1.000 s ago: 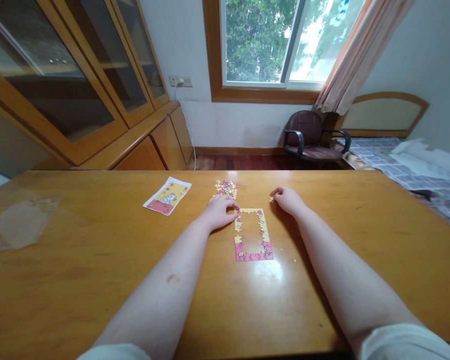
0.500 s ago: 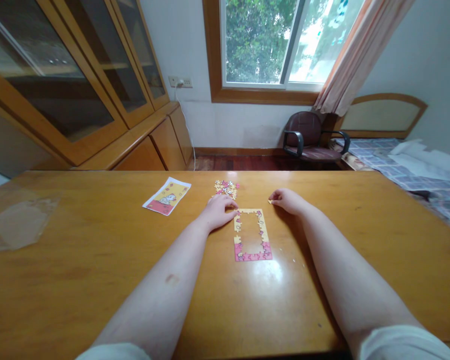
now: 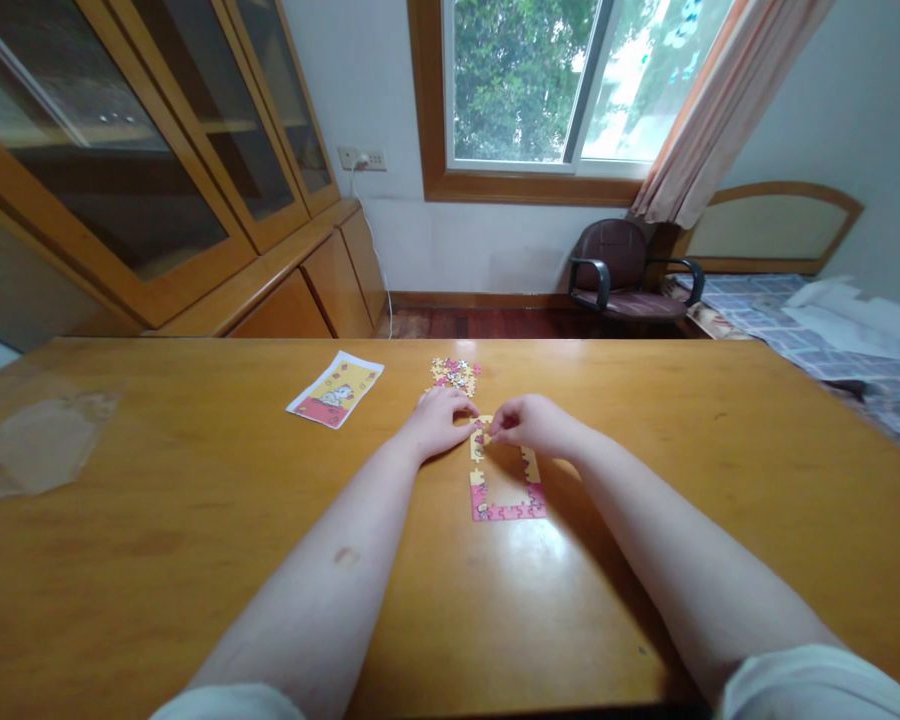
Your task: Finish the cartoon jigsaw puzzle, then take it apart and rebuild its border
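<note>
A jigsaw puzzle border (image 3: 508, 513), yellow at the far end and pink at the near end, lies on the wooden table around a bare middle. My left hand (image 3: 441, 422) rests at its far left corner, thumb and fingers apart, fingertips touching the edge. Over the far part of the border is my right hand (image 3: 536, 425), its fingers pinched on a small yellow puzzle piece (image 3: 489, 438) close to the left side. That hand hides the far right corner. Just beyond my left hand sits a pile of loose puzzle pieces (image 3: 456, 374).
A picture sheet (image 3: 336, 390) with a white animal on yellow and pink lies left of the pile. Clear plastic film (image 3: 41, 445) is at the table's left. Beyond the table (image 3: 217, 500) stand a cabinet (image 3: 270, 290), an armchair (image 3: 619, 270) and a bed (image 3: 780, 320).
My right hand has moved left with the yellow puzzle piece, from beside the border to over its far part. My left hand has stayed in place.
</note>
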Demonstrator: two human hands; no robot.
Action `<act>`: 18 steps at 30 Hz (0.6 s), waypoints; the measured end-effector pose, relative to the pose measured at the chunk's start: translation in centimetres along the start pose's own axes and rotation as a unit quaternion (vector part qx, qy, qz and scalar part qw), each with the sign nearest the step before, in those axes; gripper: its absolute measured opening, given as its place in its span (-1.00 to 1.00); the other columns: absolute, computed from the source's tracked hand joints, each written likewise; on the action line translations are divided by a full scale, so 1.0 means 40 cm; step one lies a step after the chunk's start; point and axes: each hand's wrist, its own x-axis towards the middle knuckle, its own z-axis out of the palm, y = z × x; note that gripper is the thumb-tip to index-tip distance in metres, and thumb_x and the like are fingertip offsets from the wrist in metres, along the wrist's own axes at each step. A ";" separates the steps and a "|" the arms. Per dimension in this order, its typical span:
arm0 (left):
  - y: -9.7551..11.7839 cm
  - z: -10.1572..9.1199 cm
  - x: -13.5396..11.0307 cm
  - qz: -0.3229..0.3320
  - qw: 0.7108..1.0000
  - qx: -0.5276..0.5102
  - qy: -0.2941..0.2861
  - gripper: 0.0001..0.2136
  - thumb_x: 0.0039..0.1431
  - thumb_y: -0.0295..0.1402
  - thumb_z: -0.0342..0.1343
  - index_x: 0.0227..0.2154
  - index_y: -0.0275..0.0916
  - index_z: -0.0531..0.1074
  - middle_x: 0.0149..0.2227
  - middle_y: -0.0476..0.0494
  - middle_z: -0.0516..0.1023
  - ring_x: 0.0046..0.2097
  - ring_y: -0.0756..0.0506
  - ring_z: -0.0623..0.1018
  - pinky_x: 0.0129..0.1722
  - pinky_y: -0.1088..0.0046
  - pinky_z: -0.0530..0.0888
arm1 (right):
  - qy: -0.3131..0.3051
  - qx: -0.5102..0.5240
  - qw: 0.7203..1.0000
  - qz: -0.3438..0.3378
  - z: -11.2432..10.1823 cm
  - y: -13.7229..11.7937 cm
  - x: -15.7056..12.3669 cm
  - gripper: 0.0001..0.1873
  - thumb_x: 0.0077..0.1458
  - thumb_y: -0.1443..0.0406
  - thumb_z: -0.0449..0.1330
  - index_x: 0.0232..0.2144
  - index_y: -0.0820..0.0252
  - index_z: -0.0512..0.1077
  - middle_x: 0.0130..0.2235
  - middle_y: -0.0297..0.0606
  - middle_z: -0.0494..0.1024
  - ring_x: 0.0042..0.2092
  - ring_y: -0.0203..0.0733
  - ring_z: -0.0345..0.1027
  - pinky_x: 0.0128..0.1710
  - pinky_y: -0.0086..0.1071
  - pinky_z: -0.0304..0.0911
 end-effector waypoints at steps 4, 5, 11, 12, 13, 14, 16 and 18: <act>-0.005 0.003 0.002 0.000 1.000 0.006 -0.001 -0.84 0.07 -0.23 0.18 -0.32 -0.12 0.57 -0.17 -0.10 0.54 -0.04 -0.17 0.44 0.05 0.22 0.32 | -0.067 -0.025 0.997 -0.021 0.057 -0.053 -0.025 -0.85 -0.07 0.41 0.25 -0.40 0.18 0.60 -0.43 -0.36 0.61 -0.40 -0.31 0.42 -0.38 -0.52 0.21; -0.005 0.003 0.002 0.002 1.000 0.009 -0.002 -0.84 0.07 -0.23 0.18 -0.32 -0.13 0.57 -0.18 -0.10 0.54 -0.04 -0.17 0.44 0.06 0.23 0.32 | -0.071 -0.033 0.997 -0.024 0.064 -0.056 -0.027 -0.85 -0.08 0.41 0.25 -0.41 0.17 0.60 -0.44 -0.36 0.61 -0.39 -0.30 0.43 -0.37 -0.52 0.21; 0.000 0.000 0.002 0.006 1.000 0.011 -0.005 -0.84 0.08 -0.24 0.17 -0.33 -0.13 0.57 -0.19 -0.10 0.55 -0.05 -0.17 0.44 0.05 0.23 0.33 | -0.062 -0.049 0.996 -0.042 0.070 -0.047 -0.025 -0.84 -0.07 0.42 0.24 -0.41 0.15 0.61 -0.40 -0.36 0.63 -0.36 -0.29 0.45 -0.33 -0.52 0.22; 0.000 -0.001 0.002 0.005 1.000 0.011 -0.003 -0.85 0.07 -0.24 0.17 -0.33 -0.13 0.57 -0.19 -0.10 0.55 -0.05 -0.17 0.44 0.04 0.23 0.33 | -0.060 -0.055 0.996 -0.042 0.070 -0.046 -0.025 -0.85 -0.07 0.41 0.24 -0.42 0.15 0.60 -0.40 -0.36 0.63 -0.36 -0.29 0.45 -0.33 -0.52 0.22; 0.001 -0.001 0.001 0.005 1.000 0.009 -0.001 -0.85 0.07 -0.24 0.17 -0.33 -0.13 0.57 -0.19 -0.10 0.55 -0.05 -0.17 0.44 0.04 0.23 0.33 | -0.058 -0.060 0.996 -0.042 0.071 -0.046 -0.025 -0.85 -0.07 0.41 0.24 -0.42 0.14 0.60 -0.40 -0.36 0.63 -0.36 -0.28 0.45 -0.33 -0.51 0.23; 0.001 -0.001 0.001 0.004 1.000 0.008 0.000 -0.85 0.07 -0.24 0.17 -0.32 -0.12 0.57 -0.19 -0.10 0.55 -0.05 -0.17 0.44 0.04 0.23 0.33 | -0.056 -0.063 0.996 -0.041 0.071 -0.045 -0.025 -0.86 -0.07 0.41 0.24 -0.43 0.14 0.60 -0.40 -0.36 0.63 -0.36 -0.28 0.45 -0.32 -0.51 0.23; 0.000 0.000 0.001 0.006 1.000 0.008 0.001 -0.85 0.07 -0.24 0.17 -0.33 -0.12 0.57 -0.19 -0.10 0.55 -0.05 -0.17 0.45 0.04 0.23 0.33 | -0.053 -0.067 0.996 -0.036 0.071 -0.046 -0.025 -0.86 -0.07 0.41 0.25 -0.43 0.14 0.59 -0.39 -0.37 0.63 -0.36 -0.28 0.45 -0.32 -0.51 0.23; -0.002 0.001 0.001 0.008 1.000 0.010 0.001 -0.85 0.08 -0.24 0.17 -0.33 -0.13 0.57 -0.19 -0.10 0.55 -0.05 -0.17 0.45 0.04 0.23 0.34 | -0.049 -0.075 0.995 -0.032 0.070 -0.048 -0.025 -0.86 -0.08 0.42 0.24 -0.43 0.14 0.58 -0.39 -0.37 0.63 -0.36 -0.29 0.45 -0.32 -0.52 0.22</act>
